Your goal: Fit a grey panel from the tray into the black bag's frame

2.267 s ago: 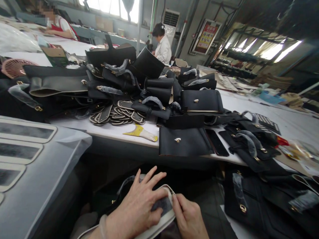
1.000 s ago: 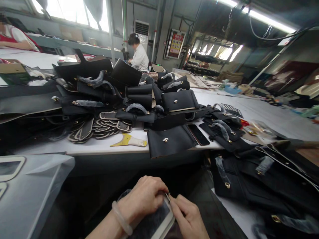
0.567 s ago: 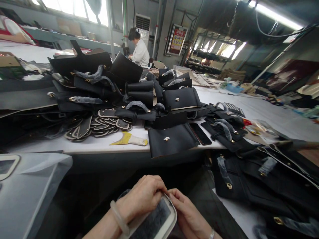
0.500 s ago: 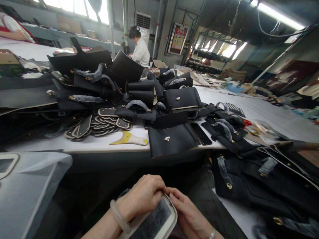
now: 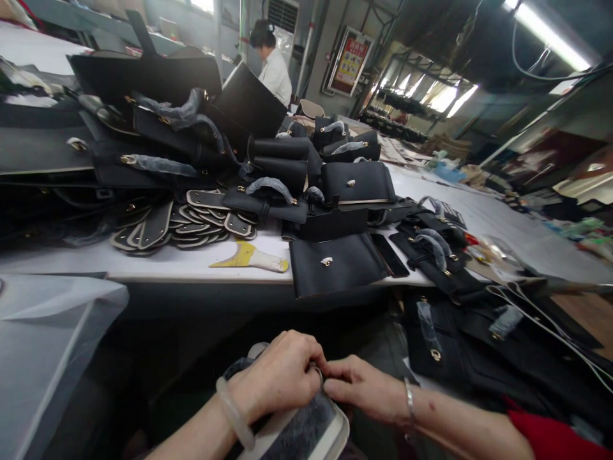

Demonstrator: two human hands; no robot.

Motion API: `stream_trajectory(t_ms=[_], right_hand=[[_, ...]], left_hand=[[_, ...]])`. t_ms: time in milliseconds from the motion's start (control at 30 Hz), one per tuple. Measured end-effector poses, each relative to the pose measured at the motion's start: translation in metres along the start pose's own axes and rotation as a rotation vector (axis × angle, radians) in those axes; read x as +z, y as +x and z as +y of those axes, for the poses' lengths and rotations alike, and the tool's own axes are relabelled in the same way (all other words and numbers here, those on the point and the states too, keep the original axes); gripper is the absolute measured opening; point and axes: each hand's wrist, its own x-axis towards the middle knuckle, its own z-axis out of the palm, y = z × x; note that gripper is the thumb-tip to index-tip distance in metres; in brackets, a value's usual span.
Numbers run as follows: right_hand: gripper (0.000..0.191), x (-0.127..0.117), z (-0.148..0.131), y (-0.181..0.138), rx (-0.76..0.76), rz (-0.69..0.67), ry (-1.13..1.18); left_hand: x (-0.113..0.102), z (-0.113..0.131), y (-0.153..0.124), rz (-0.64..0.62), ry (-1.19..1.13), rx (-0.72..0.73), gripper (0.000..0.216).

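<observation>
Low in the head view, my left hand [image 5: 290, 367] is closed on the top edge of a dark bag piece with a broad pale border [image 5: 309, 428]. My right hand [image 5: 361, 386] pinches at the same edge, its thumb and fingertips meeting close to the left fingers. The piece slants down toward me, and its lower end runs out of view. Something dark and crinkled, partly hidden, shows behind my left wrist. Beyond my hands, a black leather flap with a metal clasp [image 5: 345, 265] overhangs the table's front edge.
Black bags with plastic-wrapped handles [image 5: 268, 191] are heaped on the white table [image 5: 158, 268]. A pile of rounded strips [image 5: 153, 227], a yellow-and-white template [image 5: 251, 257] and a phone [image 5: 391, 255] lie near its edge. More bag parts [image 5: 460, 345] sit right. A person [image 5: 272, 70] works behind.
My right hand has turned and come further over the edge, with more forearm and a red sleeve now showing. My left hand keeps its hold. The view has shifted slightly.
</observation>
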Motion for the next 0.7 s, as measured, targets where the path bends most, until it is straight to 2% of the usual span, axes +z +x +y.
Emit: stream_trajectory(t_ms=[167,267,400,500,600,700], right_hand=[[0.022,-0.005,-0.016,0.009,0.059,-0.065,-0.118],[0.019,-0.007,-0.024,0.014,0.068,-0.114,-0.171],[0.035,-0.011,-0.027,0.017,0.050,-0.173,-0.192],[0.048,-0.015,-0.019,0.018,0.030,-0.181,-0.184],[0.056,-0.016,-0.008,0.020,0.001,-0.181,-0.165],[0.061,-0.015,0.000,0.020,-0.027,-0.169,-0.136]], left_hand=[[-0.004,-0.005,-0.005,-0.003,-0.061,-0.025,0.029],[-0.011,-0.007,-0.019,0.028,-0.102,-0.073,0.028],[-0.023,-0.004,-0.060,0.170,-0.090,-0.162,0.028],[-0.028,0.004,-0.098,0.288,-0.098,-0.255,0.025],[-0.021,0.010,-0.134,0.379,-0.087,-0.373,0.022],[-0.004,0.008,-0.164,0.460,-0.052,-0.482,0.030]])
